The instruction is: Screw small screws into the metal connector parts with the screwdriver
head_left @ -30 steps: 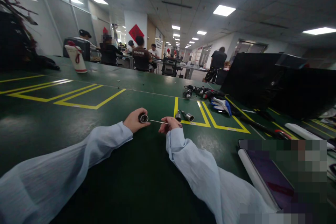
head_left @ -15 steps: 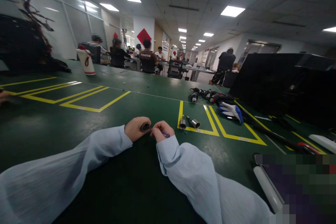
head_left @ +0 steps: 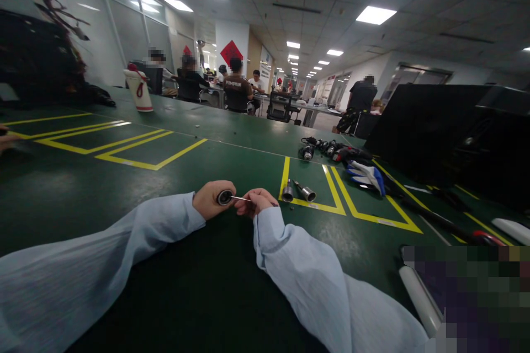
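Note:
In my left hand (head_left: 211,201), closed around it, is a round metal part (head_left: 224,197) with its dark open end facing me. My right hand (head_left: 259,202) pinches a screwdriver (head_left: 240,198), whose thin shaft reaches left to the rim of that part. Fingers hide the screwdriver's handle, and I cannot tell whether the tip touches inside. Right of my hands, one metal socket-like cylinder (head_left: 287,193) and another with a thin stem (head_left: 306,193) lie on the green table (head_left: 174,298). A tiny dark piece (head_left: 292,208) sits just in front of them.
Black cables with metal fittings (head_left: 307,152) lie farther back, beside a blue-and-white glove (head_left: 366,175). A cup (head_left: 139,90) stands at the far left. Yellow tape (head_left: 314,206) marks the tabletop. Dark bulky equipment (head_left: 447,132) is at right. Another person's hand (head_left: 5,139) shows at the left edge.
My right hand has moved slightly away from the left one, so more of the screwdriver shaft shows. Its purple handle, visible before, is now hidden. The round part has shifted slightly left.

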`<state>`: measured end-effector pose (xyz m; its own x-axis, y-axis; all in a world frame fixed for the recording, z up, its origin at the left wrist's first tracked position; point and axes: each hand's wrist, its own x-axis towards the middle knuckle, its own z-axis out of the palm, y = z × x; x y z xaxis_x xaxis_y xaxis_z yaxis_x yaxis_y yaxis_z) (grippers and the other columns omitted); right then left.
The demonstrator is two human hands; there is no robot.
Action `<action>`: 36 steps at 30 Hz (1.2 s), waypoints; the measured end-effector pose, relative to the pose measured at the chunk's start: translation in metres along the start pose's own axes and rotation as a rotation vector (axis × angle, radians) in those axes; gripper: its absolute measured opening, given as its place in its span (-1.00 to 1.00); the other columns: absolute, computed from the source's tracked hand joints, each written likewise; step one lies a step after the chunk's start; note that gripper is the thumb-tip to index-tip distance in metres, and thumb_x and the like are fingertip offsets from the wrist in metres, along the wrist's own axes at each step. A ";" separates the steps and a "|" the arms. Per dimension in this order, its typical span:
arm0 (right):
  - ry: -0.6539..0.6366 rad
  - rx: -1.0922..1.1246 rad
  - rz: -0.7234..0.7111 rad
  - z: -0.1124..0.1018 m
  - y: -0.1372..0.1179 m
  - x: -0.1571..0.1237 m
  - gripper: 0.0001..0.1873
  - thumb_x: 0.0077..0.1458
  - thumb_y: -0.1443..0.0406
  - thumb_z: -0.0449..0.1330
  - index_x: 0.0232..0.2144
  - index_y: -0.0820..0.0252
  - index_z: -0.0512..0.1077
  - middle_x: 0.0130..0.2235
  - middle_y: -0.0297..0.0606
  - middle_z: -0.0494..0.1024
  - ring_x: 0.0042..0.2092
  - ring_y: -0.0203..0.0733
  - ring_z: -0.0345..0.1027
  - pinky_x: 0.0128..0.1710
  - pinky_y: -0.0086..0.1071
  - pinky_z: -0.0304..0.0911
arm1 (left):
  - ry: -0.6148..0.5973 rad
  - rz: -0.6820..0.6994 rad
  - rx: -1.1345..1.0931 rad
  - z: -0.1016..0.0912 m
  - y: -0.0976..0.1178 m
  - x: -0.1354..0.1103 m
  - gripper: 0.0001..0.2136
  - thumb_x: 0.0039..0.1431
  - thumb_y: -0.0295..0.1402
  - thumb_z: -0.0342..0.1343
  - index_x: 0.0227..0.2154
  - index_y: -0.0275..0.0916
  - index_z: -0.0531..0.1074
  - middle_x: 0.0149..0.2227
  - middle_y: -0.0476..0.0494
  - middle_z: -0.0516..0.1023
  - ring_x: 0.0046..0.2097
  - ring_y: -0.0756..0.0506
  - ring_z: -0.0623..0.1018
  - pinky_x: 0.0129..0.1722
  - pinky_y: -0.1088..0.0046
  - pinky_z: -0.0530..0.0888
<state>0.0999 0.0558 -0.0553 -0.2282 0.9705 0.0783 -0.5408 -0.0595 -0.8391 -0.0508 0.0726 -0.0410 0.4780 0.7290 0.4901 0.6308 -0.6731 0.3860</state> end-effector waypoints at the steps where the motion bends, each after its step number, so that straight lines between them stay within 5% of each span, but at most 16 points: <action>1: 0.039 -0.067 -0.050 0.001 0.001 -0.001 -0.94 -0.25 0.37 0.09 -0.67 0.21 0.33 -0.68 -0.39 0.47 -0.64 -0.36 0.28 -0.59 -0.48 0.23 | 0.004 0.010 0.059 0.000 0.000 0.000 -0.85 0.00 -0.32 -0.04 -0.59 -0.26 0.24 -0.59 0.01 0.30 -0.51 0.03 0.31 -0.49 0.54 0.25; 7: 0.117 -0.458 -0.294 0.004 0.004 -0.007 -0.87 -0.26 0.36 0.08 -0.73 0.17 0.38 -0.64 -0.41 0.46 -0.51 -0.32 0.26 -0.44 -0.46 0.18 | -0.004 0.081 0.278 -0.001 -0.003 -0.001 -0.87 0.01 -0.35 -0.06 -0.57 -0.26 0.28 -0.57 -0.02 0.37 -0.49 0.00 0.36 -0.45 0.50 0.23; 15: -0.061 -0.209 -0.088 -0.017 0.005 0.010 -0.91 -0.30 0.34 0.11 -0.69 0.19 0.41 -0.61 -0.35 0.54 -0.51 -0.30 0.28 -0.44 -0.44 0.13 | 0.057 0.078 0.072 -0.001 -0.004 -0.004 -0.83 0.03 -0.32 -0.06 -0.58 -0.27 0.25 -0.59 0.00 0.30 -0.51 0.04 0.32 -0.48 0.56 0.26; 20: -0.062 -0.165 -0.133 -0.019 0.011 0.013 -0.92 -0.27 0.31 0.14 -0.65 0.19 0.43 -0.62 -0.35 0.53 -0.47 -0.24 0.33 -0.32 -0.36 0.18 | 0.065 0.087 0.040 0.000 -0.003 -0.005 -0.83 0.02 -0.30 -0.03 -0.58 -0.28 0.26 -0.59 0.00 0.32 -0.51 0.03 0.33 -0.49 0.56 0.26; 28: -0.006 -0.291 -0.204 -0.006 -0.001 -0.002 -0.91 -0.27 0.37 0.13 -0.68 0.16 0.43 -0.66 -0.40 0.52 -0.44 -0.24 0.35 -0.22 -0.36 0.20 | 0.004 0.051 0.292 0.000 -0.009 -0.005 -0.86 0.01 -0.34 -0.04 -0.57 -0.27 0.29 -0.57 -0.02 0.36 -0.47 -0.01 0.37 -0.45 0.51 0.23; 36: -0.068 -0.183 -0.163 -0.010 -0.003 0.000 -0.89 -0.32 0.37 0.12 -0.70 0.15 0.46 -0.63 -0.38 0.54 -0.34 -0.20 0.39 -0.16 -0.37 0.19 | 0.088 0.101 0.061 -0.001 -0.004 -0.007 -0.84 0.02 -0.33 -0.04 -0.59 -0.27 0.26 -0.59 0.00 0.31 -0.52 0.03 0.32 -0.48 0.55 0.25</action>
<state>0.1091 0.0587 -0.0583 -0.2074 0.9453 0.2517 -0.4209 0.1460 -0.8953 -0.0576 0.0702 -0.0452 0.4875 0.6422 0.5915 0.6196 -0.7318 0.2838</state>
